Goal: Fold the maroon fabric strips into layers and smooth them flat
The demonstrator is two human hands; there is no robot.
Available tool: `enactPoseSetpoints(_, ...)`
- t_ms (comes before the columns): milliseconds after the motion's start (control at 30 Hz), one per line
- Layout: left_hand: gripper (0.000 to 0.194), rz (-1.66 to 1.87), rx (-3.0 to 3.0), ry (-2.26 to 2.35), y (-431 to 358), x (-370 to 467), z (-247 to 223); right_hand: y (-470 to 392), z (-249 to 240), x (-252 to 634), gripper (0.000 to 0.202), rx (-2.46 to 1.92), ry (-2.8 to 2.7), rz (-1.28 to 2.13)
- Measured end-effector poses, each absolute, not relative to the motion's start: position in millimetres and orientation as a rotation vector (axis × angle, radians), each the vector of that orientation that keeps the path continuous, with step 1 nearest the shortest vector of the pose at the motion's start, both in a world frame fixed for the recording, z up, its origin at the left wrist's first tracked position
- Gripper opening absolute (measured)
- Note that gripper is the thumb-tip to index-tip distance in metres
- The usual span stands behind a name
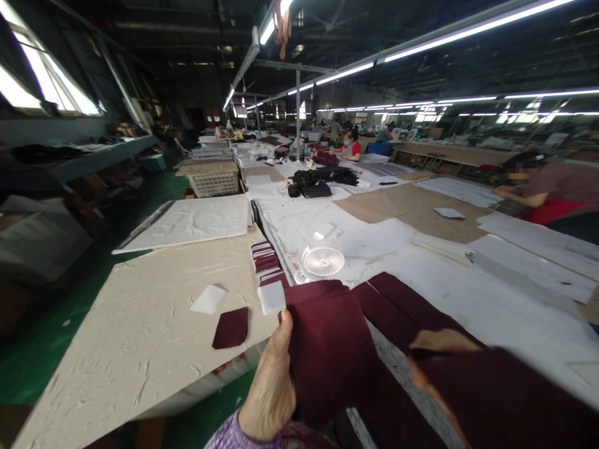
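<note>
Pinches with the left grip (272,374) the side of a dark maroon, roughly rectangular cloth panel (327,343), at the near end of the broad white surface (374,255). Holds in the right grip (442,341), blurred, a dark maroon cloth length (515,393); cannot tell whether joined to the panel. Seems midway through handling cut cloth; likely calls next for controlling both edges without creasing. Looks matte, plain and smooth, with a slightly uneven top edge.

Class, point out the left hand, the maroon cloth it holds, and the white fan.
Left hand (273,375), head view: middle of the hand.
Maroon cloth (330,343), head view: its broad face.
White fan (323,260), head view: its round grille.
</note>
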State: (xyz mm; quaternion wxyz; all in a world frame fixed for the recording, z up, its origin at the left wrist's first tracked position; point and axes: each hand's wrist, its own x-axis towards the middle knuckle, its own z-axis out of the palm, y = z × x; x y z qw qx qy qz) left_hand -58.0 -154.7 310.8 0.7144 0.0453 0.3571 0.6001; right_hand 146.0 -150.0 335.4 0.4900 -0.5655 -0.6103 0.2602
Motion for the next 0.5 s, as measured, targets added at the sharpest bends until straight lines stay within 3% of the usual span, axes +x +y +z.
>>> enactPoseSetpoints(133,0.069,1.174,0.112,0.68,-160,-47,314,-143,328,120,0.02,-1.309,-1.695,0.651)
enactPoseSetpoints(500,0.07,1.095,0.108,0.586,-161,-46,311,-138,319,127,0.026,-1.381,-1.505,0.946)
